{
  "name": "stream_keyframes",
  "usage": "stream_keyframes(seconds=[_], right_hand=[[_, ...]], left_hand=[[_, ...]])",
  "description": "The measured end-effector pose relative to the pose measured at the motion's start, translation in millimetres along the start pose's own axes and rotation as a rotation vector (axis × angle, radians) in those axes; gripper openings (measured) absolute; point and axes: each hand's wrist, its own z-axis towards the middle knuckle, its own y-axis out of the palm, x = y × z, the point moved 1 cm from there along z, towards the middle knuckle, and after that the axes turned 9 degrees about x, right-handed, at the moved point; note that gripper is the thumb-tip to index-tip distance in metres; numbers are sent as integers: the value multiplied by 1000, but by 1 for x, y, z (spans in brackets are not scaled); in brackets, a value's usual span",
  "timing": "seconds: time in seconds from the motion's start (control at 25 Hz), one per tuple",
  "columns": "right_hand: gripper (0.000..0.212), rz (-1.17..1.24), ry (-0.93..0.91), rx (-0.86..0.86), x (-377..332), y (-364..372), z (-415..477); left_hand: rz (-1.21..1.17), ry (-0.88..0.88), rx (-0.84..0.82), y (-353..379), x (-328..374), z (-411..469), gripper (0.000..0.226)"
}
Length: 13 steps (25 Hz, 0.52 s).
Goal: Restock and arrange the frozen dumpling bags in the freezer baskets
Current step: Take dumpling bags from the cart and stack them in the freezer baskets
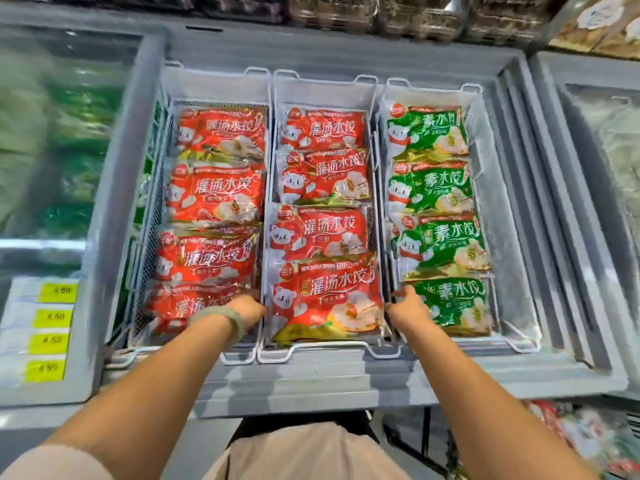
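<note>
Three white wire baskets sit side by side in an open chest freezer. The left basket (221, 356) and the middle basket (311, 351) hold rows of red dumpling bags; the right basket (519, 346) holds green dumpling bags (440, 240). My left hand (247, 311) is at the left edge of the nearest red bag (325, 299) in the middle basket, and my right hand (408, 308) is at its right edge. Both hands' fingers curl down beside the bag and are partly hidden, so the grip is not clear.
The grey freezer rim (311, 382) runs in front of the baskets. Yellow price labels (52, 317) sit on the left frame, beside a closed glass lid (52, 140). Another freezer section (602, 150) lies to the right. Packaged goods fill the shelf behind.
</note>
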Motion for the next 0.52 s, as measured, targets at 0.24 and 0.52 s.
stream_keyframes(seconds=[0.24,0.52], right_hand=[[16,9,63,18,23,-19,3],[8,475,128,-141,52,-36,-25]], left_hand=[[51,-14,-10,-5,22,-7,36],[-65,51,-106,35,86,-32,33]])
